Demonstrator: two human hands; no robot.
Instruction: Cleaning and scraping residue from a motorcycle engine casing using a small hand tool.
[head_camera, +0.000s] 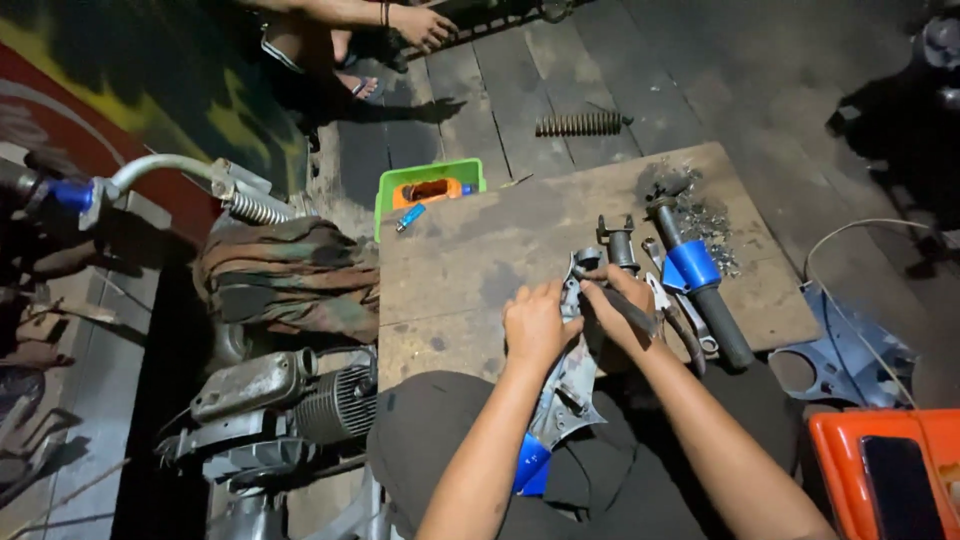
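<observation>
1. Hands meet over the near edge of the wooden desk (470, 250), above the person's lap.
2. Left hand (537, 325) has its grip closed around a grey metal bracket (567, 395), which slants down from the desk edge onto the dark trousers.
3. Right hand (622, 310) has its grip closed on a dark rod-shaped tool (628, 308), its tip at the bracket's upper end.
4. Just right of the hands lie a spanner (682, 322) and a black shock absorber with a blue sleeve (697, 283); small metal bits are scattered behind it.
5. At the desk's far left corner sits a green tray (428, 190).
6. A coil spring (580, 123) lies on the plank floor beyond.
</observation>
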